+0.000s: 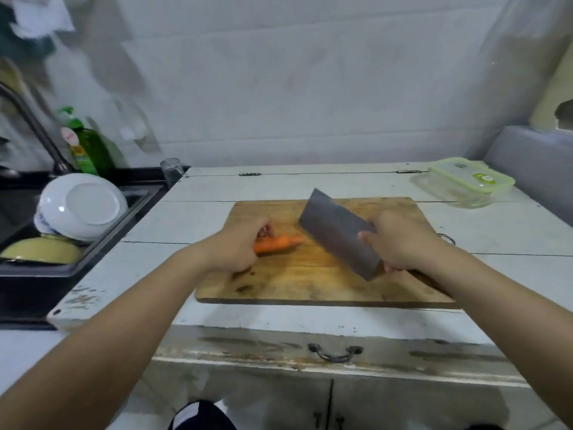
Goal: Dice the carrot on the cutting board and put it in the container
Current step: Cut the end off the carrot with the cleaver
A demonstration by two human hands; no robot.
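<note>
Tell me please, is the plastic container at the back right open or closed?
Open. The green-rimmed lid rests askew on the clear container, not seated or clipped. The container looks empty.

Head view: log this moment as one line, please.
stage: pre-cut | left hand: holds whole carrot on cutting board | right hand: grips cleaver, raised | container: lidded, far right

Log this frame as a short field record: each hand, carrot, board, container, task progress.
left hand: left hand holds the carrot down on the cutting board
right hand: right hand grips the cleaver, blade raised and tilted to the right of the carrot
carrot: whole, uncut
container: container at the far right of the counter, lid on top
progress: dicing not started
</note>
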